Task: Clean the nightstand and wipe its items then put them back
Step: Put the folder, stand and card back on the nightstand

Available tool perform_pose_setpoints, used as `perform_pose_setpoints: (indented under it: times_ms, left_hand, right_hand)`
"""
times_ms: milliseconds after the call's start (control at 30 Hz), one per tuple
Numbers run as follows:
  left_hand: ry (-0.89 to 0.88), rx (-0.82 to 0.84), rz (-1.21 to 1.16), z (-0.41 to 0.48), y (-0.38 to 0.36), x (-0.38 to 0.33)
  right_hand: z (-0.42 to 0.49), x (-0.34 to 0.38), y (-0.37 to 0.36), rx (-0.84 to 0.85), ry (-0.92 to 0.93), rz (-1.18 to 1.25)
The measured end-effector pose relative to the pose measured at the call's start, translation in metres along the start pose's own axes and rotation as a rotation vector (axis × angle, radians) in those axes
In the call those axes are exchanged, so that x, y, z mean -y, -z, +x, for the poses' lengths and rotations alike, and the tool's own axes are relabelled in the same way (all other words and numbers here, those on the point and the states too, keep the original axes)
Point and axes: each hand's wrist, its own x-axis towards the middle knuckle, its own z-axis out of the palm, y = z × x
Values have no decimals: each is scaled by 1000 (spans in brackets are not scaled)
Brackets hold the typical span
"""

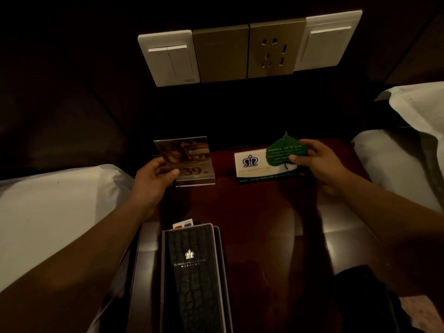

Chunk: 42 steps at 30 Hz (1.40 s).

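Note:
The dark red-brown nightstand top (pixel 259 224) fills the middle of the head view. At its back left stands a clear acrylic sign holder (pixel 189 159) with a brown menu card reading "39"; my left hand (pixel 153 181) grips its left edge, thumb on the front. At the back right a white tent card (pixel 254 167) with a blue crest stands on the wood. My right hand (pixel 317 162) pinches a green leaf-shaped card (pixel 283 151) against the tent card's right side. A black leather hotel folder (pixel 192 280) lies on a stack at the front.
White bedding (pixel 48 212) borders the nightstand on the left, and another white bed (pixel 403 152) on the right. A wall panel with switches and sockets (pixel 249 49) sits above the back edge. A small red and blue card (pixel 183 224) pokes out behind the folder. Dark cloth (pixel 365 299) lies bottom right.

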Motion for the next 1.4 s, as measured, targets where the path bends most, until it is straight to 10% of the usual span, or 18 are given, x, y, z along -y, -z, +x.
perform_pose_setpoints:
  times_ms: [333,833,1400]
  left_hand:
    - [181,-184,-111,-34,8,3]
    - [238,61,187,-237,-11,16]
    - [355,96,-148,-252,-9,34]
  right_hand:
    - [-28,-13,-10,-347,206,-70]
    - [-256,-55,-130,300,18,-573]
    - [-316,-65,-182,88,-51,-650]
